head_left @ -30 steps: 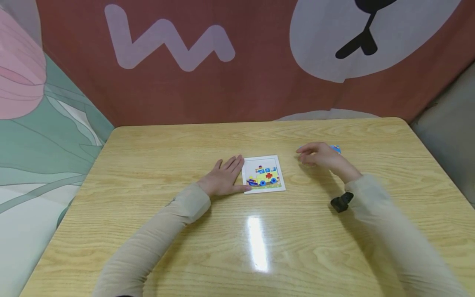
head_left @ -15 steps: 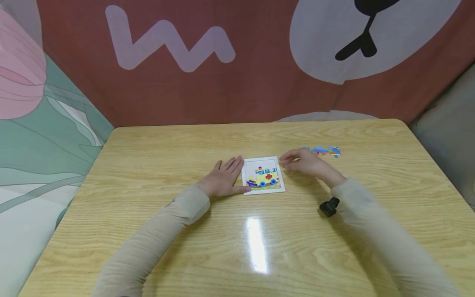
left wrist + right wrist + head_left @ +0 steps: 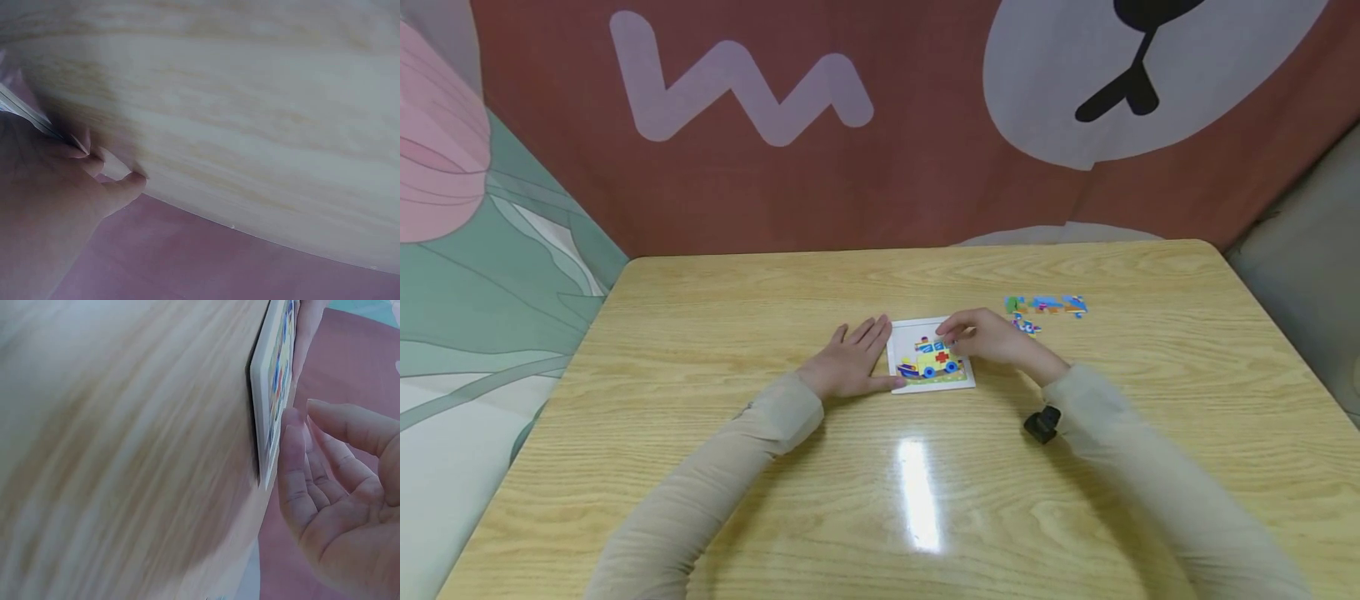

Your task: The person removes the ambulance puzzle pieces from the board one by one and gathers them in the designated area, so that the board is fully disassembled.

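A square white-rimmed jigsaw puzzle tray [image 3: 917, 389] lies on the table; an ambulance picture [image 3: 937, 358] fills its lower part, with bare white above. My left hand [image 3: 847, 360] lies flat at the tray's left side, fingers spread and thumb over the lower left corner. Over the tray's upper right hovers my right hand [image 3: 985, 335], thumb and fingers bent toward each other. In the right wrist view the fingertips [image 3: 292, 440] are right beside the tray's rim; I cannot tell whether they pinch a piece. The left wrist view catches the left hand [image 3: 56, 181] at the tray's edge.
Several loose blue and orange puzzle pieces [image 3: 1047, 305] form a short row right of the tray. Another piece [image 3: 1026, 326] lies just below them. The wooden table [image 3: 737, 292] meets a printed red cloth [image 3: 925, 183] at its far edge.
My right hand has moved left from the loose pieces to the tray's upper right, uncovering the pieces beneath it. The left hand and tray have stayed in place.
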`<state>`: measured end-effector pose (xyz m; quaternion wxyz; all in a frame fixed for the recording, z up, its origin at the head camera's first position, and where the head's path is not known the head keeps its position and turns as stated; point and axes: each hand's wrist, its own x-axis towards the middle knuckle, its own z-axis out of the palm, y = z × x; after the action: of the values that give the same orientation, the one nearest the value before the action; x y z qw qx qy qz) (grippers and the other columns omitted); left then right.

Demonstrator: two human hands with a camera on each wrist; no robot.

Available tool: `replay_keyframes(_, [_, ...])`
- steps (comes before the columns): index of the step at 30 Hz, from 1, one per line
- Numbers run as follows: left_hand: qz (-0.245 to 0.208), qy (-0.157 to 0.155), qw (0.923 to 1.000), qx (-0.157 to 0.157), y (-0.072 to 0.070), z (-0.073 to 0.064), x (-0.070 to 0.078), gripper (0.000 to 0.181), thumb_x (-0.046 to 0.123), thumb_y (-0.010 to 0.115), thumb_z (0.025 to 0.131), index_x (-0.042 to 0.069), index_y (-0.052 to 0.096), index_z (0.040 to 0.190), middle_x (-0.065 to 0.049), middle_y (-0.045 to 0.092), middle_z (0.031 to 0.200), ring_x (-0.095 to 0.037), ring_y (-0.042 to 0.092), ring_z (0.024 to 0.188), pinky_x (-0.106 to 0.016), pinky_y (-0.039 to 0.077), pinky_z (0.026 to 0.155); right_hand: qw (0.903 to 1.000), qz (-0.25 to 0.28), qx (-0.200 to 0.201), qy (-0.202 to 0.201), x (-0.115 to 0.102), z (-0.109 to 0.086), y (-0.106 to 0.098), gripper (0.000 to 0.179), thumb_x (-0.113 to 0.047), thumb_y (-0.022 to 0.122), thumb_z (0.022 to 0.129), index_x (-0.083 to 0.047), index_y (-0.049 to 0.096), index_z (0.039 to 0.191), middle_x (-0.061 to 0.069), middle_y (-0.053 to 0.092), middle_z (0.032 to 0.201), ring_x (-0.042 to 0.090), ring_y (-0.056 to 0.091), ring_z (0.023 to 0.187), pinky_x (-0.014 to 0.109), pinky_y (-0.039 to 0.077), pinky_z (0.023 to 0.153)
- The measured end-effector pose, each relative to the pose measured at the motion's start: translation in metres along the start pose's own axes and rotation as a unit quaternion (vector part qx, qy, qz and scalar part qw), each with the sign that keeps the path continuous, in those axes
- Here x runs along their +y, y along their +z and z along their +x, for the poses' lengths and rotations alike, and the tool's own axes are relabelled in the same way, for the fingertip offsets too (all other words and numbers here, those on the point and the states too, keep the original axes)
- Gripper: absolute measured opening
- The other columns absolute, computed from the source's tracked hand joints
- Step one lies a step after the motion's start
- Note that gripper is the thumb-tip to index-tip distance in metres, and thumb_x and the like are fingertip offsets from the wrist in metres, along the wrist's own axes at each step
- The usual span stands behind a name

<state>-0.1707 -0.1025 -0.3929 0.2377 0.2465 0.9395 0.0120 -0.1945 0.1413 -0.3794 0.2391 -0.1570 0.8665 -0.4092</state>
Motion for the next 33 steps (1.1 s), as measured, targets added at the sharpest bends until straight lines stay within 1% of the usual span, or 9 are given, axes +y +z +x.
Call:
replay_keyframes(4, [-0.003,0.001,1.0000,0.000,0.000,0.000,0.000,0.096,0.074,0.031,0.090,0.014,-0.008,0.154,-0.001,-0.010,0.162,-0.019,-0.005,0.151,-0.051,0.004,0.121,0.9999,-0.011,-0.008,0.000,-0.005,0.002,0.004,0.032,0.000,0.060,0.087,0.002,0.062,0.119,0.021,0.064,0.120,0.033,0.060,0.112,0.040,0.050,0.094])
replay_keyframes(6, [-0.002,0.001,1.0000,0.000,0.000,0.001,-0.001,0.096,0.073,0.031,0.090,0.014,-0.008,0.154,-0.001,-0.010,0.162,-0.019,-0.005,0.151,-0.052,0.005,0.121,0.9997,-0.019,-0.012,0.005,-0.007,0.003,0.006,0.031,-0.001,0.060,0.088,0.001,0.062,0.119,0.020,0.063,0.122,0.033,0.059,0.114,0.043,0.049,0.096])
replay_keyframes(12, [0.002,0.003,1.0000,0.000,0.002,0.002,-0.002,0.095,0.073,0.030,0.090,0.014,-0.008,0.154,-0.001,-0.010,0.162,-0.019,-0.004,0.151,-0.052,0.005,0.121,0.9992,-0.027,-0.024,0.019,-0.012,0.005,0.010,0.033,-0.003,0.062,0.088,-0.002,0.061,0.121,0.018,0.061,0.127,0.033,0.057,0.117,0.044,0.048,0.098])
replay_keyframes(16, [0.004,0.005,1.0000,0.000,0.002,0.002,-0.002,0.095,0.073,0.029,0.090,0.014,-0.009,0.154,-0.001,-0.010,0.162,-0.020,-0.004,0.151,-0.053,0.005,0.121,0.9990,-0.029,-0.031,0.016,-0.016,0.005,0.012,0.035,-0.002,0.063,0.087,-0.001,0.060,0.122,0.018,0.060,0.129,0.034,0.057,0.118,0.044,0.049,0.098])
replay_keyframes(19, [0.005,0.005,1.0000,0.001,0.002,0.002,-0.002,0.095,0.073,0.029,0.090,0.014,-0.008,0.154,-0.001,-0.010,0.162,-0.020,-0.005,0.151,-0.052,0.004,0.121,0.9987,-0.032,-0.036,0.013,-0.018,0.006,0.013,0.037,0.000,0.063,0.086,0.000,0.060,0.123,0.019,0.060,0.130,0.034,0.060,0.113,0.041,0.051,0.095])
replay_keyframes(23, [0.008,0.004,1.0000,0.003,0.003,0.003,-0.002,0.095,0.073,0.029,0.090,0.014,-0.008,0.154,-0.001,-0.009,0.163,-0.019,-0.004,0.151,-0.052,0.005,0.121,0.9982,-0.044,-0.042,0.003,-0.019,0.009,0.017,0.039,0.002,0.063,0.084,0.002,0.059,0.123,0.021,0.060,0.129,0.029,0.061,0.104,0.035,0.052,0.087])
replay_keyframes(25, [0.010,0.004,0.9999,0.003,0.003,0.003,-0.002,0.095,0.074,0.029,0.090,0.014,-0.008,0.154,-0.001,-0.009,0.163,-0.019,-0.004,0.151,-0.052,0.005,0.121,0.9978,-0.049,-0.044,-0.004,-0.019,0.010,0.018,0.040,0.003,0.063,0.083,0.003,0.059,0.123,0.022,0.059,0.126,0.027,0.061,0.099,0.032,0.052,0.084])
replay_keyframes(29, [0.010,0.004,0.9999,0.002,0.003,0.003,-0.002,0.095,0.073,0.030,0.090,0.014,-0.008,0.154,-0.001,-0.010,0.162,-0.019,-0.005,0.151,-0.052,0.004,0.121,0.9970,-0.059,-0.048,-0.011,-0.019,0.011,0.018,0.043,0.005,0.065,0.082,0.002,0.058,0.124,0.021,0.057,0.120,0.022,0.057,0.090,0.026,0.050,0.076])
replay_keyframes(33, [0.008,0.006,0.9999,0.005,0.003,0.003,-0.002,0.095,0.073,0.031,0.090,0.014,-0.008,0.154,-0.002,-0.009,0.163,-0.019,-0.004,0.151,-0.052,0.004,0.121,0.9961,-0.063,-0.058,-0.018,-0.020,0.011,0.017,0.044,0.006,0.066,0.082,0.003,0.058,0.125,0.022,0.055,0.117,0.018,0.055,0.082,0.023,0.048,0.071])
